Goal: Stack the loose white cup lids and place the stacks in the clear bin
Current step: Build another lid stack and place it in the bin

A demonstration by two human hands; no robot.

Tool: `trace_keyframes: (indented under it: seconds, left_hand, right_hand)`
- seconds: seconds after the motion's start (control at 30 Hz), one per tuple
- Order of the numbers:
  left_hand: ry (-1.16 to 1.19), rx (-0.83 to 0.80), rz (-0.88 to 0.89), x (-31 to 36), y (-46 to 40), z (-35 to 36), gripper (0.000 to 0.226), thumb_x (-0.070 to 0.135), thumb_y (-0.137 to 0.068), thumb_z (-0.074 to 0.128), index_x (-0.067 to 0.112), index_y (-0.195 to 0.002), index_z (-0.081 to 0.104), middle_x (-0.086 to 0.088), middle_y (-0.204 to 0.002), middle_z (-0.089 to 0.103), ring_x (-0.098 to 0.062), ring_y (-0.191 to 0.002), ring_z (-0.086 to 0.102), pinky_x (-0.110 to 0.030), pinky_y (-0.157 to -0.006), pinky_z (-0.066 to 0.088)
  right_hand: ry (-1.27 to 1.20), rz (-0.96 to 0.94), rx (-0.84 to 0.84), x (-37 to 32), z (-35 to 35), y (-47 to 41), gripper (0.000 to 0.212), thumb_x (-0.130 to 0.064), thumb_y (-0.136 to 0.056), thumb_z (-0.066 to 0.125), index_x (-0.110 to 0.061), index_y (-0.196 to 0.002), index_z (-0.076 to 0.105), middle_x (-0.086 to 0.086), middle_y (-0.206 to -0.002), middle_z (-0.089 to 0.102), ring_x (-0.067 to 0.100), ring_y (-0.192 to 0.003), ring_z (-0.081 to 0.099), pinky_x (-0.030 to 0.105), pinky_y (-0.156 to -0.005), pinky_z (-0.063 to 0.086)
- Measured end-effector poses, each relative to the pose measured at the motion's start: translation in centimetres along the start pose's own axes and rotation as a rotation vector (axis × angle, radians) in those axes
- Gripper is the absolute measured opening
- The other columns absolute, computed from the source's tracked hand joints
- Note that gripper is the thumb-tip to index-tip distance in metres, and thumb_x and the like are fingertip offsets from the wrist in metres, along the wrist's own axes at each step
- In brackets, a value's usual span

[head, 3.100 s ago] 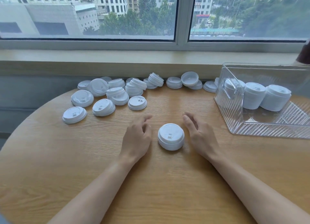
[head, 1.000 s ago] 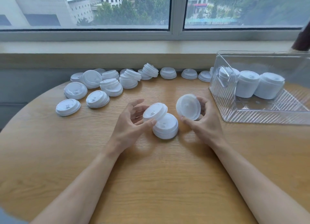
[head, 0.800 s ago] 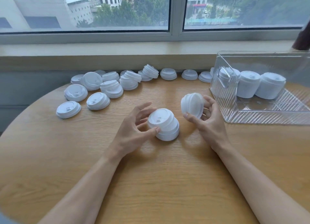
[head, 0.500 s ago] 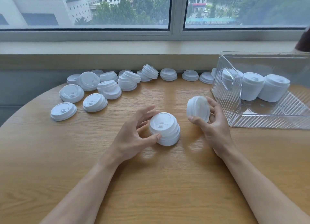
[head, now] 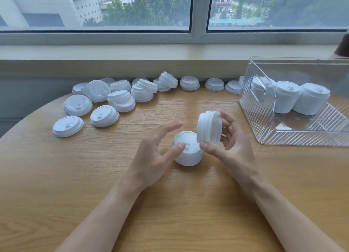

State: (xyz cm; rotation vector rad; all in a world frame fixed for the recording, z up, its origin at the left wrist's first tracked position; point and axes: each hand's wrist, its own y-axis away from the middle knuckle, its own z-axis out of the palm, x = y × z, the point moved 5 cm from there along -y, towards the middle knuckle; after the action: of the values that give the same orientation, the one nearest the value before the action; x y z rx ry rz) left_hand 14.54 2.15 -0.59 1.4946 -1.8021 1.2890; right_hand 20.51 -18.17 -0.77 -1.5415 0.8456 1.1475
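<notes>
Right hand (head: 225,138) is gripping a short stack of white plastic lids (head: 208,128) tilted on edge, hovering at one o'clock of the tabletop white lid stack (head: 188,150), which the open-fingered left hand (head: 156,151) is touching, clear ribbed bin (head: 264,131) lying at two o'clock.

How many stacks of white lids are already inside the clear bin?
3. In the clear bin, the lid stacks stand in a row: left behind the handle, middle, right. More may be hidden.

The right hand (head: 224,138) holds a small stack of lids (head: 208,127) on edge above another stack (head: 188,150) on the table (head: 75,176); the left hand's (head: 154,153) thumb touches that one.
</notes>
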Motion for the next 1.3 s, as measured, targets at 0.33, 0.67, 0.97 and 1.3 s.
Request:
trace_keyframes:
  seconds: [0.33, 0.67, 0.97, 1.3]
  left_hand:
    - [0.251, 0.068, 0.0, 1.9, -0.1, 1.1, 0.043, 0.064, -0.093, 0.064, 0.047, -0.133, 0.063, 0.014, -0.132, 0.069, -0.015, -0.126, 0.064, -0.037, -0.105, 0.053]
    - [0.294, 0.162, 0.03, 1.7, -0.2, 0.2, 0.054, 0.059, -0.085, 0.078, 0.037, -0.132, 0.063, 0.008, -0.128, 0.071, -0.02, -0.121, 0.067, -0.04, -0.102, 0.054]
    - [0.045, 0.164, 0.054, 0.7, 0.0, -1.0, 0.075, 0.04, -0.074, 0.083, 0.024, -0.141, 0.054, 0.017, -0.138, 0.062, -0.013, -0.13, 0.058, -0.036, -0.108, 0.049]
    - [0.01, 0.002, 0.058, 0.7, -2.1, -1.7, 0.081, 0.026, -0.075, 0.085, 0.02, -0.147, 0.048, 0.011, -0.135, 0.063, -0.009, -0.129, 0.059, -0.026, -0.11, 0.047]
  right_hand:
    - [0.036, -0.196, -0.048, -1.1, 2.1, 1.3, 0.087, -0.023, -0.069, 0.095, -0.023, -0.141, 0.046, 0.0, -0.136, 0.062, 0.028, -0.127, 0.062, 0.031, -0.1, 0.054]
    - [0.106, -0.203, -0.011, -1.3, 1.4, 1.1, 0.083, -0.035, -0.07, 0.094, -0.027, -0.138, 0.049, -0.003, -0.133, 0.065, 0.025, -0.125, 0.063, 0.043, -0.105, 0.051]
    - [-0.078, 0.02, 0.108, -0.4, -0.8, 0.0, 0.079, -0.034, -0.063, 0.091, -0.027, -0.132, 0.055, -0.004, -0.119, 0.072, 0.01, -0.11, 0.069, 0.03, -0.095, 0.055]
    - [-0.152, 0.082, 0.121, -0.5, -1.5, -0.2, 0.09, -0.04, -0.061, 0.084, -0.03, -0.144, 0.05, -0.012, -0.111, 0.066, 0.009, -0.105, 0.07, 0.024, -0.089, 0.055]
